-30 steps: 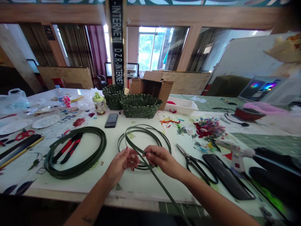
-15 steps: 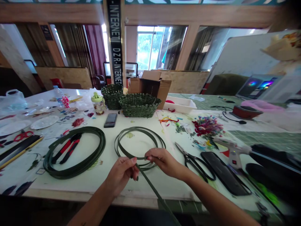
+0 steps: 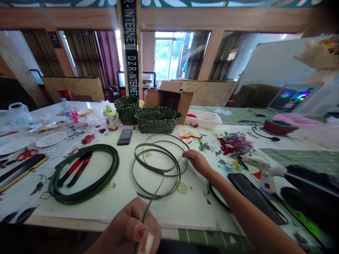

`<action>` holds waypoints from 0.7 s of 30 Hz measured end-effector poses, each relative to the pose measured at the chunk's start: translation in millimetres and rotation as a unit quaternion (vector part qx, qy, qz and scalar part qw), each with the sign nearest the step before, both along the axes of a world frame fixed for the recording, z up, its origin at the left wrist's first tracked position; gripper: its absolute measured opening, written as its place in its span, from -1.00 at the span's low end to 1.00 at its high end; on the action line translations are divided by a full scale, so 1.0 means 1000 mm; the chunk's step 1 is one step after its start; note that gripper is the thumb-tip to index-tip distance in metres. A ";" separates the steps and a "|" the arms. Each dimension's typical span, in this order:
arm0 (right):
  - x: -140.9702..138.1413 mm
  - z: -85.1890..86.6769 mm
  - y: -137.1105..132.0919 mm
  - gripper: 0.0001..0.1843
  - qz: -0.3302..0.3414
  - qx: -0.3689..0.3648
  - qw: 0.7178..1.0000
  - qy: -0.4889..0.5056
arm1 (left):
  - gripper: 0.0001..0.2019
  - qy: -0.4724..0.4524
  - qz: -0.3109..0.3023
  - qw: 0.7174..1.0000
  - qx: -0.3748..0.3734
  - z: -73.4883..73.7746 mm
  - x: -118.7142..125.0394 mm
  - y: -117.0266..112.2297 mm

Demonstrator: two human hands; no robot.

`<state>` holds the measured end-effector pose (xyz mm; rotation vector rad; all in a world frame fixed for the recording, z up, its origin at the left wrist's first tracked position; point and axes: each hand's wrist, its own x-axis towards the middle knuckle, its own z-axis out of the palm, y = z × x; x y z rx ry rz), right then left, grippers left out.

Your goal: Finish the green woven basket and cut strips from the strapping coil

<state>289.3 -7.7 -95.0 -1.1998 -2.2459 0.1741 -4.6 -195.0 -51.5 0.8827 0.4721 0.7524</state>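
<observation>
My left hand (image 3: 135, 225) is low at the table's front edge, closed on one end of a narrow green strip (image 3: 153, 195). The strip runs up into loose loops that lie spread over the table in the middle. At the right side of these loops my right hand (image 3: 197, 161) pinches part of the strip between thumb and fingers. A thicker coil of green strips (image 3: 114, 169) rests to the left, with red-and-black pliers (image 3: 76, 170) inside its ring. Black scissors (image 3: 218, 197) are mostly hidden beneath my right forearm.
Behind the loops stand an oval woven basket (image 3: 159, 121), a round one (image 3: 127, 110) and a cardboard box (image 3: 185, 106). A phone (image 3: 124, 137) lies before them. To the right are a black case (image 3: 255, 195), a glue gun (image 3: 265, 173) and a colourful bunch (image 3: 235, 143).
My left hand has moved down toward me, drawing the strip. My right hand has gone up and right, and the loops have spread apart.
</observation>
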 end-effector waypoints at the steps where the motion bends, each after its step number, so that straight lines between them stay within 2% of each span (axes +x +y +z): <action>1: -0.002 0.002 0.000 -0.71 0.005 0.000 1.000 -0.009 | -0.59 0.000 0.001 1.000 0.001 -0.002 0.000 0.003; 5: -0.014 0.012 -0.013 -0.79 0.057 -0.011 0.997 -0.052 | -0.66 -0.013 0.047 0.999 0.013 -0.014 0.006 0.028; 7: -0.022 0.019 -0.026 -0.81 0.084 -0.015 0.993 -0.076 | -0.69 0.011 0.073 0.997 0.002 -0.022 0.010 0.042; 10: -0.036 0.033 -0.048 -0.74 0.101 -0.010 0.989 -0.112 | -0.72 0.064 0.061 0.996 -0.017 -0.032 0.019 0.052; 15: -0.075 0.046 -0.073 -0.66 0.102 -0.044 0.989 -0.100 | -0.71 0.106 0.048 0.993 -0.015 -0.039 0.030 0.045; 18: -0.104 0.041 -0.073 -0.63 0.085 -0.073 0.991 -0.079 | -0.66 0.132 0.038 0.990 0.012 -0.040 0.036 0.039; 21: -0.127 0.033 -0.069 -0.77 0.072 -0.098 0.990 -0.072 | -0.62 0.144 0.006 0.989 0.023 -0.042 0.040 0.036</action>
